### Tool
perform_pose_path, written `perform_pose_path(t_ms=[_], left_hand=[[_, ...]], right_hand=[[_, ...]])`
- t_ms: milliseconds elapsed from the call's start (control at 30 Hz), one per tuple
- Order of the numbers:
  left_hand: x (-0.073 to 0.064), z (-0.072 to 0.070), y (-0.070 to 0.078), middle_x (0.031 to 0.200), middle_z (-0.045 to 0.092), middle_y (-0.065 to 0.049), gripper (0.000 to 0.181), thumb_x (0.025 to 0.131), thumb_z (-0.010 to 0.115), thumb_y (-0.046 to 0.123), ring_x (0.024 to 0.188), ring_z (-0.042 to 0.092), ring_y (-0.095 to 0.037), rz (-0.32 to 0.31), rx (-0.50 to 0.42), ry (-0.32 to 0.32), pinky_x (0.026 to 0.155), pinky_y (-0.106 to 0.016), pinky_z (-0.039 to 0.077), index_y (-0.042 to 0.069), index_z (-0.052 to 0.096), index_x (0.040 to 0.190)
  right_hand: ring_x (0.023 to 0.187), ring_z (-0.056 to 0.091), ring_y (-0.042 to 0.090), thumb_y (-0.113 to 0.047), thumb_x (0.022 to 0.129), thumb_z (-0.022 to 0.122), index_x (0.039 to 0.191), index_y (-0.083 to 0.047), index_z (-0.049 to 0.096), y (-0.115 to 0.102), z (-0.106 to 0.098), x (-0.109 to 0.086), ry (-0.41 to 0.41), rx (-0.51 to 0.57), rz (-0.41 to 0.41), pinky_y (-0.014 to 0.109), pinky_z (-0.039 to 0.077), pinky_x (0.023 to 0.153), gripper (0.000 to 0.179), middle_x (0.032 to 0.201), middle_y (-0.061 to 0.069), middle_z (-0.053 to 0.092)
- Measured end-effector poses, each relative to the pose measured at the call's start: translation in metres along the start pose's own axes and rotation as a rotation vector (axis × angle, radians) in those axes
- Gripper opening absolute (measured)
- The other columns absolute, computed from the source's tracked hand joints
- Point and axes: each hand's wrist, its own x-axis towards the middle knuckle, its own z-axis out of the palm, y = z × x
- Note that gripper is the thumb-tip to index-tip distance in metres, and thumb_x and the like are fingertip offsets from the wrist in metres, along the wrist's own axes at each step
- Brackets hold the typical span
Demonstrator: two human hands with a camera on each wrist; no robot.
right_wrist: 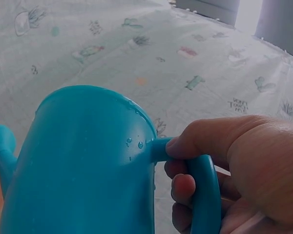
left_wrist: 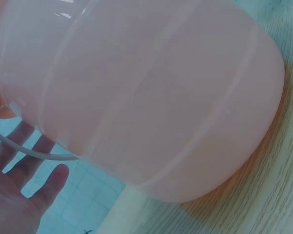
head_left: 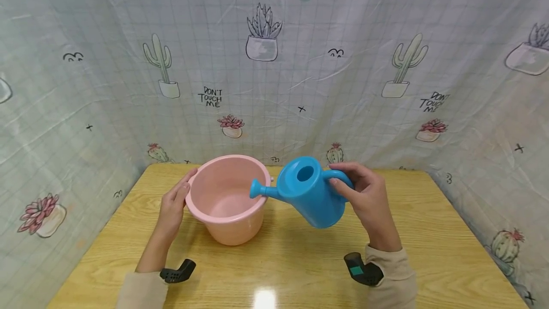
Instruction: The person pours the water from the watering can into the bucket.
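A pink plastic bucket [head_left: 233,228] stands on the wooden table, its wide mouth facing up. My left hand [head_left: 173,204] holds its left rim; in the left wrist view several fingers of that hand [left_wrist: 24,180] show beside the bucket wall [left_wrist: 151,97] near its thin carrying handle [left_wrist: 44,155]. With my right hand [head_left: 364,194] I grip the looped handle of a blue watering can [head_left: 315,199]. The can is tilted towards the bucket, and its spout head [head_left: 257,189] is over the bucket's right rim. Water drops cling to the can's body [right_wrist: 88,161] in the right wrist view.
The yellow wooden table [head_left: 429,252] reaches back to a hanging cloth [head_left: 300,85] printed with cacti, which surrounds the back and both sides. Black wrist devices, one on the left wrist [head_left: 177,272] and one on the right [head_left: 363,271], sit at the sleeve cuffs.
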Motion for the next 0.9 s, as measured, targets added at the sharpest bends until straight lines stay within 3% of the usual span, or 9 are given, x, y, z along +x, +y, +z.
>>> perform_pose_path(t_ms=[233, 667, 900], left_hand=[[0.0003, 0.0006, 0.0008, 0.154, 0.041, 0.000, 0.047, 0.105, 0.036, 0.039, 0.130, 0.043, 0.008, -0.005, 0.017, 0.007, 0.098, -0.005, 0.040, 0.019, 0.043, 0.147], [-0.0005, 0.0011, 0.0024, 0.154, 0.041, 0.000, 0.048, 0.105, 0.035, 0.040, 0.131, 0.042, 0.008, -0.007, 0.016, 0.004, 0.098, -0.005, 0.039, 0.018, 0.043, 0.147], [-0.0006, 0.0014, 0.0011, 0.153, 0.042, 0.001, 0.049, 0.105, 0.036, 0.038, 0.130, 0.043, 0.008, 0.020, 0.007, -0.009, 0.098, -0.005, 0.040, 0.015, 0.042, 0.148]], right_hand=[[0.096, 0.064, 0.010, 0.001, 0.089, 0.064, 0.116, 0.006, 0.063, 0.0000, 0.0006, 0.0009, 0.005, 0.020, -0.031, 0.020, 0.053, 0.087, 0.027, 0.106, -0.007, 0.068], [0.096, 0.064, 0.010, -0.001, 0.089, 0.066, 0.116, 0.005, 0.063, 0.0003, 0.0008, 0.0011, 0.016, 0.014, -0.017, 0.021, 0.053, 0.086, 0.028, 0.105, -0.008, 0.068], [0.095, 0.064, 0.011, 0.001, 0.089, 0.065, 0.115, 0.005, 0.064, -0.0012, 0.0014, 0.0003, 0.024, 0.027, -0.021, 0.020, 0.053, 0.086, 0.027, 0.105, -0.006, 0.068]])
